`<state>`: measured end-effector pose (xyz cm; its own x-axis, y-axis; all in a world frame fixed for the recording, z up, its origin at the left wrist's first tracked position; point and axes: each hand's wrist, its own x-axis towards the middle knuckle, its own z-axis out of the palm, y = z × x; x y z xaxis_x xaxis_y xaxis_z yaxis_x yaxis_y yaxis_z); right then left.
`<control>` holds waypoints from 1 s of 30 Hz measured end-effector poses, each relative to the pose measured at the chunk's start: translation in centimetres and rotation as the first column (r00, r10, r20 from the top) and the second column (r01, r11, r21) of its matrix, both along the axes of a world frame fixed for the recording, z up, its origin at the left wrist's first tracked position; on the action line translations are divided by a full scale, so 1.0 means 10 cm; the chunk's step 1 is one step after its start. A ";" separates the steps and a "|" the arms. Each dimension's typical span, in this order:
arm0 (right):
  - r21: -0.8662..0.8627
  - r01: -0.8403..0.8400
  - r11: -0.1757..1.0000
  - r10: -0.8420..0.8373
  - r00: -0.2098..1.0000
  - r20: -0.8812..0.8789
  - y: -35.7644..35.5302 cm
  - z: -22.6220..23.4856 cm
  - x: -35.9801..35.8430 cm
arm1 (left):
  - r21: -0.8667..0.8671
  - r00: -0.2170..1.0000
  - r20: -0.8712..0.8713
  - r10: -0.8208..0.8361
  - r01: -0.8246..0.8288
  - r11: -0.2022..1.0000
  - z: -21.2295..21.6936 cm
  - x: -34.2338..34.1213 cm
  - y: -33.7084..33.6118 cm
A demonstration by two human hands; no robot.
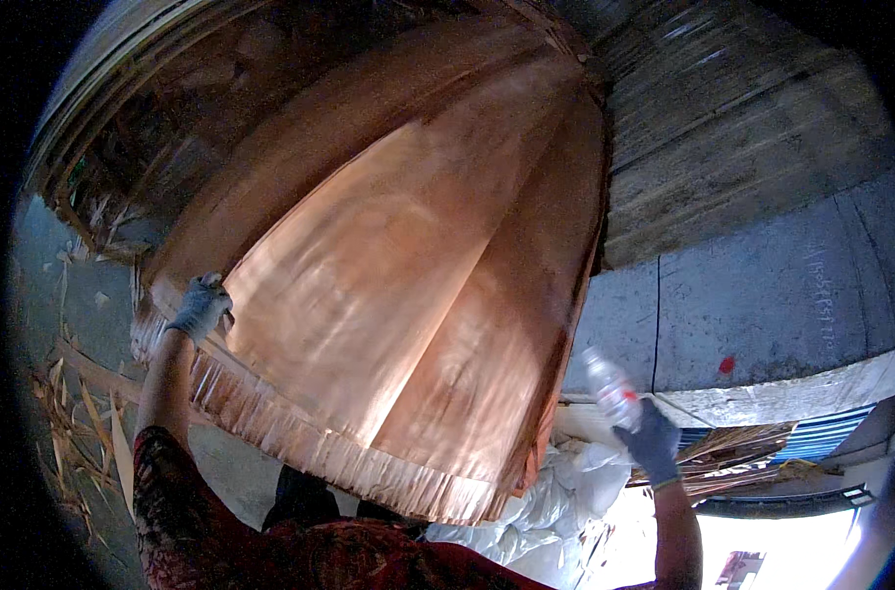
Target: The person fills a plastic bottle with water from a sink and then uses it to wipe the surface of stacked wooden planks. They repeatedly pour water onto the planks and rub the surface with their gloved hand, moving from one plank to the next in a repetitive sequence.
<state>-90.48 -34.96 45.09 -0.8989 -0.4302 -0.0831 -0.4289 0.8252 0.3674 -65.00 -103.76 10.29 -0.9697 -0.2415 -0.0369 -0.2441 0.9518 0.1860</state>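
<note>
A tall stack of thin reddish-brown wood veneer sheets [447,383] lies in front of me, its near edge ragged and splintered. My left hand [203,307], in a grey glove, is at the near left corner of the pale top veneer sheet [359,226], with its fingers curled over the edge. Off to the right of the stack, my right hand [654,441], also gloved, grips a clear plastic bottle [610,383] with a red mark on it. The bottle tilts up and to the left, a little blurred.
A grey concrete wall [762,295] with a red spot stands at the right. White plastic sacks [555,501] sit beside the stack's near right corner. Long wood scraps [84,433] litter the floor at the left. Thin strips of wood [722,457] are piled at the right, near bright daylight.
</note>
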 end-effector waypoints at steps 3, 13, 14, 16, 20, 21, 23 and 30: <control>-0.034 -0.088 0.996 0.090 0.995 0.053 -0.14 0.10 0.13 | -0.045 0.966 0.193 -0.172 0.184 0.982 0.25 -0.37 0.45; -0.254 0.263 0.931 -0.337 0.886 -0.318 0.93 0.70 -1.74 | 0.156 0.987 -0.102 0.121 -0.104 0.982 -0.01 -0.63 2.27; -0.181 0.246 0.952 -0.294 0.901 -0.319 0.95 0.51 -1.61 | 0.081 0.954 -0.299 -0.025 0.051 0.995 -0.08 -0.60 2.54; -0.286 0.098 0.953 -0.151 0.974 -0.171 1.12 0.02 -1.20 | 0.245 1.000 -0.029 0.009 -0.002 0.970 0.05 -0.69 3.34; -0.210 0.312 0.927 -0.249 0.927 0.279 0.75 -0.68 0.26 | 0.297 0.953 0.297 0.061 -0.153 0.943 0.24 -0.90 4.14; -0.032 0.425 0.905 -0.386 0.848 0.363 0.68 -0.85 0.56 | 0.241 0.955 0.278 0.103 -0.174 0.955 0.15 -0.89 4.16; -0.223 0.339 0.914 -0.181 0.833 0.522 0.61 -1.05 1.07 | 0.133 0.953 0.233 0.192 -0.227 0.965 -0.14 -0.87 4.22; -0.197 0.265 0.944 -0.084 0.769 0.634 0.46 -1.38 1.89 | -0.102 0.988 0.047 0.148 -0.142 0.985 -0.67 -0.90 4.16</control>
<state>-71.56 -30.33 31.32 -0.7568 -0.3571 -0.5474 -0.3247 0.9323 -0.1593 -73.99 -62.17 3.58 -0.9214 -0.3843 -0.0578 -0.3879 0.9186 0.0757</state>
